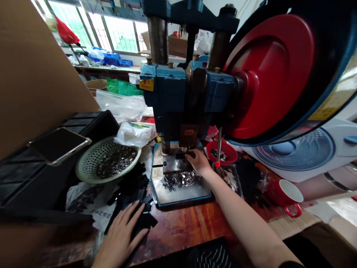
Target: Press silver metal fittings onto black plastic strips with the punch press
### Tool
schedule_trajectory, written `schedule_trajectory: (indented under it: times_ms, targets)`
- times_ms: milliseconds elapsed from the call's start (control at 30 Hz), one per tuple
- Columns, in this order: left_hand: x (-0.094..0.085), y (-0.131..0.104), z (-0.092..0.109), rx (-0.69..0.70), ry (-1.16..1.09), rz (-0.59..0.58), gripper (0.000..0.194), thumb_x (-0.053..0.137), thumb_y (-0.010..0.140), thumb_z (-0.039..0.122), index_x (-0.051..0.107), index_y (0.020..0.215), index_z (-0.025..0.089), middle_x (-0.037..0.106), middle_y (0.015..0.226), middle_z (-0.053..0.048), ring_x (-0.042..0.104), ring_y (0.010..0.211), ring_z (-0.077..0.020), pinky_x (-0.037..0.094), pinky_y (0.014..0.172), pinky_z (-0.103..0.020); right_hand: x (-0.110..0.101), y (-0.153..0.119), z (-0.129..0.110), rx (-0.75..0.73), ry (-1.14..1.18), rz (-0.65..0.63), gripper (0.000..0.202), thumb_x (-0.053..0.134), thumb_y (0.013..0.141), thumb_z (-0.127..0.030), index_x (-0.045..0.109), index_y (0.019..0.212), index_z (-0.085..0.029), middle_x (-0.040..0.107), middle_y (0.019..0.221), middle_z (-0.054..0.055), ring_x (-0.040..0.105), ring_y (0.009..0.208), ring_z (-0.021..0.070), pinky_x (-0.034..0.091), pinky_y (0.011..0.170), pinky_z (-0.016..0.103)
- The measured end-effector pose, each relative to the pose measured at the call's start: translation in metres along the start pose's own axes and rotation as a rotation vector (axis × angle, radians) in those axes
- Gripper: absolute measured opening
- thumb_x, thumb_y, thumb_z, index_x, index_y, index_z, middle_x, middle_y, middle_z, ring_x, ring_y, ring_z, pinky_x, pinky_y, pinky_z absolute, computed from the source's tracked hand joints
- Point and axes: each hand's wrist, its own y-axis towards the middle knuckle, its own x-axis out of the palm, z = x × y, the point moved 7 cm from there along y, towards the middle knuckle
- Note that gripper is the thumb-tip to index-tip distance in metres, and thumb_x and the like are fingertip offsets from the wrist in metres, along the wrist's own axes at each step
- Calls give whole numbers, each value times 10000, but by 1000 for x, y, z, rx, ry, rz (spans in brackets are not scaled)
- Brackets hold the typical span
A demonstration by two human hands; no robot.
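Right fingertips: thumb and forefinger of the right hand (198, 162) come narrowly together at the centre of the frame, beside a small dark piece (180, 155); whether they pinch it, I cannot tell.
Dark piece: on the steel die (174, 166), directly below the punch of the blue press (170, 87).
Left fingers: the left hand (120, 227), lower left of centre, lies palm down with fingers spread wide over loose black strips (141, 193); no grip shows.
Step in hand: apparently placing or steadying the dark piece on the die.
Next move: seems to call for seating it squarely, then drawing the right fingertips clear of the punch.
Base plate: below the die, its pale surface (181, 197) carries a heap of small metal bits (188, 178); its blue front edge faces the bare red-brown table (192, 219).
Open room: widest along that table strip at lower centre.
Left edge: a pale green colander (83, 169) of dark bits crowds in.
Right edge: a red bowl (233, 157) and an upright rod (219, 145) stand near the right wrist; a red mug (279, 193) sits farther out, lower right.
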Motion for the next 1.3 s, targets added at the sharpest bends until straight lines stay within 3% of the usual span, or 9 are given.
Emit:
schedule_trajectory:
  times_ms: [167, 367, 433, 533, 633, 800, 1033, 1167, 1300]
  targets:
    - [0, 28, -6, -113, -99, 2, 444, 507, 808, 507, 614, 1136, 227, 614, 1135, -84, 560, 1050, -255, 454, 920, -399, -27, 4, 32, 117, 153, 159, 259, 591, 699, -425, 614, 731, -168, 623, 652, 13, 573, 633, 173, 424, 621, 285]
    - [-3, 44, -6, -147, -248, 54, 337, 484, 825, 481, 691, 905, 227, 640, 1007, -63, 589, 946, -236, 451, 874, -381, -74, -37, 50, 150, 188, 269, 386, 501, 776, -424, 592, 1017, -137, 676, 813, 53, 612, 710, 182, 460, 682, 304]
    - [-4, 47, -7, -172, -310, 65, 333, 481, 824, 486, 696, 873, 237, 648, 981, -53, 596, 925, -228, 450, 864, -364, -68, -59, 39, 112, 110, 145, 328, 524, 786, -385, 621, 1013, -169, 691, 878, 55, 627, 809, 199, 460, 763, 317]
    - [-6, 52, -9, -220, -413, 55, 331, 473, 826, 490, 691, 837, 241, 663, 940, -40, 607, 900, -212, 451, 842, -321, -36, -91, 13, -15, -94, -207, 216, 504, 834, -317, 670, 944, -234, 689, 955, 33, 619, 901, 190, 445, 829, 305]
    - [-8, 53, -16, -321, -469, 20, 327, 481, 815, 501, 682, 848, 246, 685, 922, -24, 622, 871, -205, 458, 799, -286, -17, -108, -3, -107, -292, -326, 207, 478, 873, -269, 669, 942, -230, 678, 943, 36, 596, 905, 182, 432, 830, 294]
    - [-14, 49, -29, -517, -444, -3, 335, 488, 793, 524, 675, 893, 265, 703, 930, -1, 640, 791, -206, 466, 691, -266, -4, -104, -7, -161, -518, -364, 190, 494, 880, -279, 664, 938, -218, 658, 931, 53, 574, 903, 194, 420, 799, 287]
    - [-23, 48, -36, -553, -492, 140, 330, 481, 785, 513, 626, 871, 229, 684, 849, -32, 633, 793, -225, 463, 708, -296, -2, -106, -9, -223, -614, -345, 168, 496, 861, -259, 655, 871, -207, 647, 872, 52, 564, 854, 202, 399, 768, 304]
    - [-16, 45, -44, -726, -781, 216, 319, 516, 759, 503, 574, 898, 222, 638, 717, -2, 632, 681, -202, 491, 639, -292, -12, -83, -21, -220, -519, -204, 138, 510, 840, -223, 647, 841, -201, 637, 837, 39, 559, 821, 181, 394, 764, 284]
    - [-12, 53, -33, -847, -1147, 301, 366, 628, 688, 453, 577, 957, 210, 599, 659, 25, 584, 593, -143, 494, 563, -236, -12, -40, -42, -288, -513, -83, 160, 496, 852, -231, 653, 869, -198, 632, 862, 49, 545, 861, 190, 383, 785, 294]
